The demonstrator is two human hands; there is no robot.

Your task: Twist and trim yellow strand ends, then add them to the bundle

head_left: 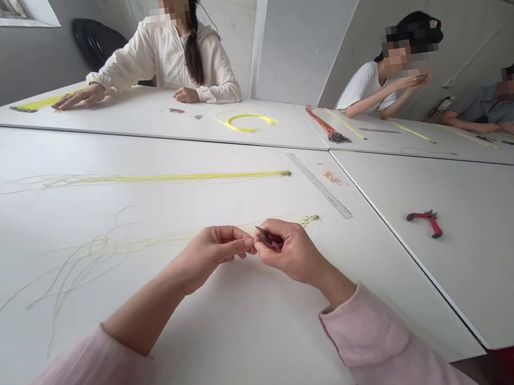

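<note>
My left hand (pixel 221 246) is closed in a pinch; what lies between its fingertips is too small to make out. Touching those fingertips, my right hand (pixel 291 250) is closed around small pliers (pixel 268 238). Their dark pointed jaws stick out up and to the left, and the handles are mostly hidden in the palm. Behind both hands lies a loose bundle of thin pale yellow strands (pixel 158 239), its knotted end (pixel 311 218) showing just beyond my right hand. Farther back, a tighter yellow strand bundle (pixel 178 177) stretches across the white table (pixel 240 348).
A ruler (pixel 320 187) lies right of the strands, beside small copper-coloured pieces (pixel 330 176). Red-handled pliers (pixel 426 221) rest on the right-hand table. Across from me are a coiled yellow bundle (pixel 247 122), an orange bundle (pixel 324 125) and several seated people.
</note>
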